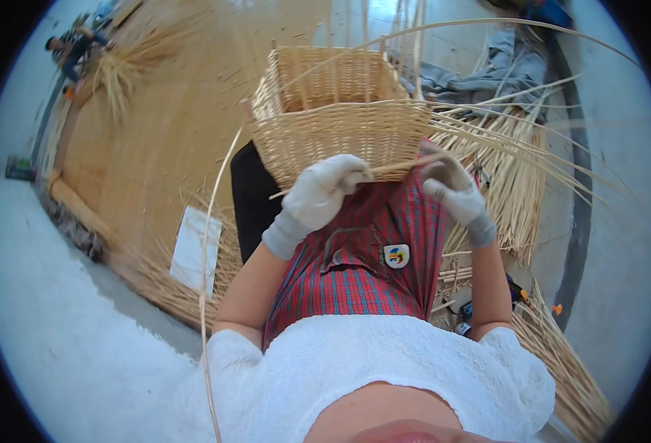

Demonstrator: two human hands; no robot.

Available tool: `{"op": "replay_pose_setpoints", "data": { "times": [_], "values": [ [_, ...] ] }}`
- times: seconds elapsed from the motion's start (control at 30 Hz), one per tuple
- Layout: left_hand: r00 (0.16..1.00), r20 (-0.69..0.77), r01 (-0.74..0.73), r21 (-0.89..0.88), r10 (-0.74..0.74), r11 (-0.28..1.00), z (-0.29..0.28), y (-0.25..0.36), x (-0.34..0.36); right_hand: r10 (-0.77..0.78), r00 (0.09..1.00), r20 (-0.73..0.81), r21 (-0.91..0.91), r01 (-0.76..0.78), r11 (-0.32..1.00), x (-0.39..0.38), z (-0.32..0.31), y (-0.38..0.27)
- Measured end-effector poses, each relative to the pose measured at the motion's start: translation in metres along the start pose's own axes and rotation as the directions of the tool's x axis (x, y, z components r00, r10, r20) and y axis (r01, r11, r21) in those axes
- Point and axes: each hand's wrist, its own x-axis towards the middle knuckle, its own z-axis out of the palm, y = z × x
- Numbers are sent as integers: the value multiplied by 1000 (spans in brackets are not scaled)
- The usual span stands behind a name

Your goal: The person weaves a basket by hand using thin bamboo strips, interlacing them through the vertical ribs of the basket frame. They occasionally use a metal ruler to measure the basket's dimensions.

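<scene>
A pale woven wicker basket (333, 136) rests in front of me at lap height, its hollow turned up and away. Long loose strands stick out from its right side and upper edge. My left hand (318, 193), in a white glove, pinches a thin wicker strand (403, 165) just below the basket's near edge. One end of that strand juts out past the left hand. At the strand's right end, my gloved right hand (454, 190) has its fingers curled around it, by the basket's lower right corner.
Bundles of wicker strands (514, 192) lie on the floor at right, beside grey cloth (506, 63). A white sheet (194, 247) lies on more strands at left. One long strand (208, 251) arcs down my left side. Another person (81, 48) sits far left.
</scene>
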Motion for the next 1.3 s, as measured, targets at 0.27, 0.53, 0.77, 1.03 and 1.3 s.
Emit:
{"op": "replay_pose_setpoints", "data": {
  "times": [0.27, 0.53, 0.77, 1.03, 1.3],
  "values": [
    [944, -307, 203, 255, -120, 945, -91, -48, -46, -466, 841, -274, 13, 488, 873, 52, 48, -22],
    [825, -565, 250, 351, -9, 902, -55, -76, -77, -504, 763, -405, 208, 614, 761, 69, 91, -6],
    [868, -497, 254, 457, 8, 853, -66, -58, 13, -196, 901, -388, 375, 348, 859, 99, 82, -1],
    [871, -298, 324, -250, -391, 913, -78, -53, 39, -93, 895, -436, 451, 308, 838, 125, 71, 16],
    [809, -101, 514, -356, -579, 780, -107, -78, 54, -166, 822, -544, 184, 311, 933, 137, 88, -6]
  ]
}}
